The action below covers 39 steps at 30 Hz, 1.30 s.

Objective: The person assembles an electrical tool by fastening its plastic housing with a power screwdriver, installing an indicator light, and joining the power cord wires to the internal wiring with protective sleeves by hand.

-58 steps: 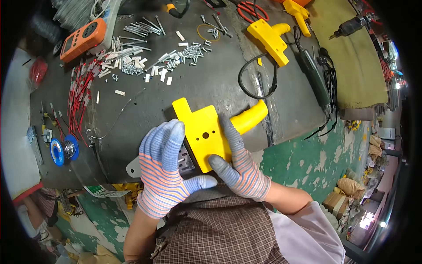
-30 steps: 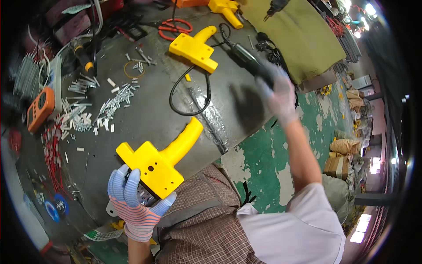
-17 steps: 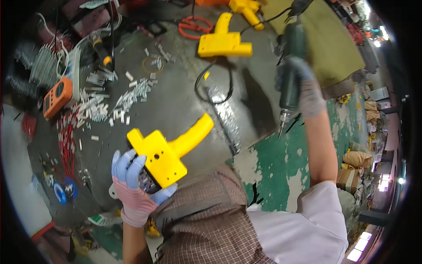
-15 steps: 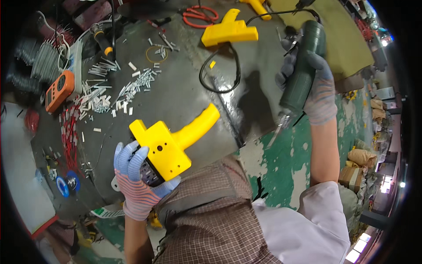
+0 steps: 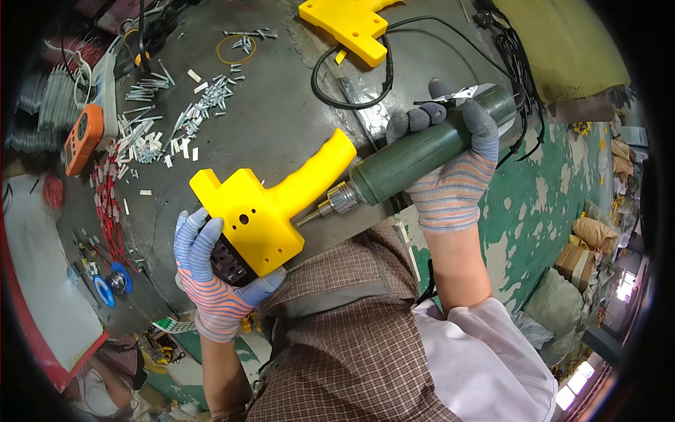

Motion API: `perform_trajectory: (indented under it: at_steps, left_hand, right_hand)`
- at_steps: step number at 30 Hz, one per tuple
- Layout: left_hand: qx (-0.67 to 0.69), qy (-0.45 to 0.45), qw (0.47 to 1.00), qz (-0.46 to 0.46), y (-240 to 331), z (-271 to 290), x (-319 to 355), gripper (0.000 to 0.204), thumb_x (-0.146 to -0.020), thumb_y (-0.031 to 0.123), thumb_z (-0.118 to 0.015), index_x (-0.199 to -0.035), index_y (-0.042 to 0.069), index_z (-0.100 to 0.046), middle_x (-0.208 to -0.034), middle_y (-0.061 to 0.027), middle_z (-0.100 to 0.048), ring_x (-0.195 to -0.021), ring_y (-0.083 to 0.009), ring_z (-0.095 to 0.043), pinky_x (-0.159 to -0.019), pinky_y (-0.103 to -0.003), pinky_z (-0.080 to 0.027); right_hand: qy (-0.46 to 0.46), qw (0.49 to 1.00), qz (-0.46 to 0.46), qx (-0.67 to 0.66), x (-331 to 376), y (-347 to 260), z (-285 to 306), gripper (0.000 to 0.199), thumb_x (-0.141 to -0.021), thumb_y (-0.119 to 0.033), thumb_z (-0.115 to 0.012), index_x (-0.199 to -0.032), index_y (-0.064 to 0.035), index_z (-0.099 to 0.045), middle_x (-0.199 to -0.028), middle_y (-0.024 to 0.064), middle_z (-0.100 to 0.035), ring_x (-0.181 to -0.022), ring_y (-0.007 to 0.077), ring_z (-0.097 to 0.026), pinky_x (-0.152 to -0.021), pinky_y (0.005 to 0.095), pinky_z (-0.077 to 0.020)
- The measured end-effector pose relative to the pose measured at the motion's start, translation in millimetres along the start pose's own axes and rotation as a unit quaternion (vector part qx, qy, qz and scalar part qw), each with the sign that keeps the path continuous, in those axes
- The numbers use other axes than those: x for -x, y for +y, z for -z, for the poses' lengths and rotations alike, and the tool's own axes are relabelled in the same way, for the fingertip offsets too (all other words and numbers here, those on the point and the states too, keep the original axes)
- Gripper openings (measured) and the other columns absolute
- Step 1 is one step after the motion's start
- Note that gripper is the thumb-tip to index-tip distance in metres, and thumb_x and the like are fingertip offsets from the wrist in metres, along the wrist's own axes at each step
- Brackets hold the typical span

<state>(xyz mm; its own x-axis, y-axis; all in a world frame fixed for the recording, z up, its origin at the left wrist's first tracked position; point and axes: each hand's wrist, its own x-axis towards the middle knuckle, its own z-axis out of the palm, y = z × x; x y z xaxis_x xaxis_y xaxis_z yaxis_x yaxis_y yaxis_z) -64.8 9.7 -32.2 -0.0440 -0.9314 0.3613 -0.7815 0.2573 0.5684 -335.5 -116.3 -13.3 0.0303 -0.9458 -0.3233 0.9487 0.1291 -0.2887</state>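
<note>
My left hand [image 5: 216, 281], in a striped glove with blue fingertips, is closed around the lower left end of a yellow pistol-grip plastic housing [image 5: 264, 225]. A black slotted part [image 5: 230, 264] shows along the housing's edge under the fingers. The flat face with several small holes is turned up, and the handle points up and to the right. My right hand [image 5: 457, 169], gloved too, grips a dark green electric screwdriver [image 5: 415, 162]. Its metal tip points down and left, close to the housing by the base of the handle; whether they touch I cannot tell.
Another yellow housing [image 5: 344, 28] with a black cable lies at the far side of the table. Loose screws [image 5: 211, 102], white pieces, red wires [image 5: 109, 211] and an orange meter [image 5: 84, 139] are on the left. Black cords [image 5: 517, 63] hang at the right edge.
My right hand has brought the screwdriver left and down, swinging its tip toward the housing. My left hand still holds the housing, which has shifted slightly in the view.
</note>
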Motion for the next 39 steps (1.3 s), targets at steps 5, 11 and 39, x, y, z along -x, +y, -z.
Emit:
perform_trajectory:
  at_steps: [5,11,39]
  left_hand:
    - [0.001,-0.009,1.0,0.004,-0.6,0.6,-1.2,0.085,-0.057,0.047,-0.086,-0.125,0.01,-0.052,-0.126,-0.0154,-0.053,-0.118,-0.0353,-0.052,-0.109,-0.053,-0.031]
    - [-0.007,-0.008,1.0,-0.005,-3.4,1.1,0.3,0.086,-0.057,0.048,-0.086,-0.126,0.01,-0.051,-0.125,-0.0152,-0.052,-0.118,-0.035,-0.051,-0.109,-0.053,-0.031]
    - [-0.104,0.069,0.99,0.069,-54.5,77.8,-35.9,0.016,-0.08,0.009,-0.069,-0.095,0.004,-0.065,-0.086,-0.0137,-0.064,-0.078,-0.0309,-0.062,-0.073,-0.039,-0.05]
  right_hand:
    - [-0.007,1.0,0.0,0.025,-1.6,0.1,-0.8,0.041,-0.081,-0.018,-0.065,-0.114,0.0042,-0.055,-0.078,0.007,-0.06,-0.075,0.0231,-0.061,-0.087,0.0423,-0.05]
    - [-0.001,0.999,0.005,0.039,2.8,5.0,-4.5,0.042,-0.08,-0.018,-0.065,-0.114,0.0041,-0.054,-0.078,0.0054,-0.058,-0.076,0.0217,-0.061,-0.084,0.0425,-0.0498]
    - [-0.011,0.998,0.002,0.057,4.5,12.0,1.0,0.05,-0.08,-0.022,-0.066,-0.12,0.0052,-0.054,-0.077,0.0055,-0.056,-0.072,0.0213,-0.058,-0.082,0.0396,-0.0494]
